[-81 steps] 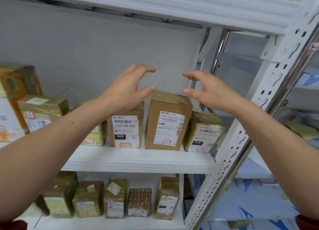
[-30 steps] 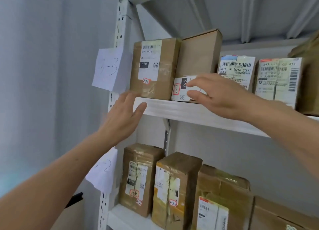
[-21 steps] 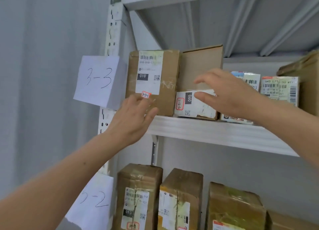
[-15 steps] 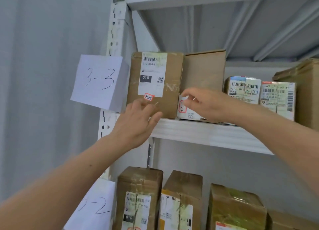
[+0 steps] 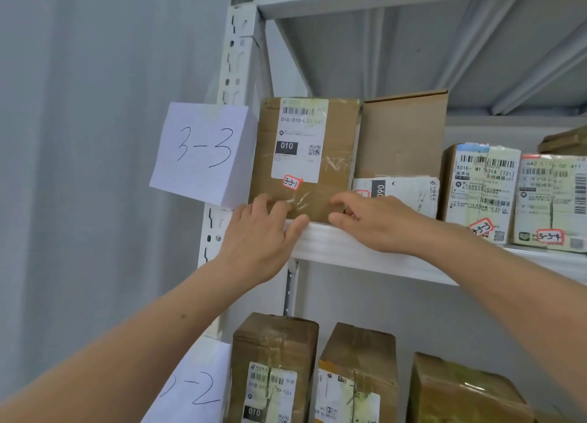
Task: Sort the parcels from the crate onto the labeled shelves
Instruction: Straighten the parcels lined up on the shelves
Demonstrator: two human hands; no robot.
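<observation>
1. the left hand lays its fingers almost straight against the bottom front of a brown parcel, with the thumb along the front edge of the shelf; it clasps nothing.
2. the right hand has bent fingers, their tips on the same parcel's lower right front. the knuckles cover that corner, so i cannot tell whether they hook round the edge or only press.
3. the brown parcel stands upright at the left end of the shelf, at its front edge, with a red-ringed tag reading "3-3-1". both hands hide its bottom strip.
4. against its right side stands a plain box. a white-labelled parcel sits low in front of it; the right hand covers its left end and most of its tag.
5. further right along the front edge are the parcel tagged 3-3-3 and the parcel tagged 3-3-4, the latter cut off by the frame. their small print is unreadable.
6. a paper sign marked "3-3" hangs on the post at the shelf's left end.
7. on a second sign lower down, only "-2" is clear.
</observation>
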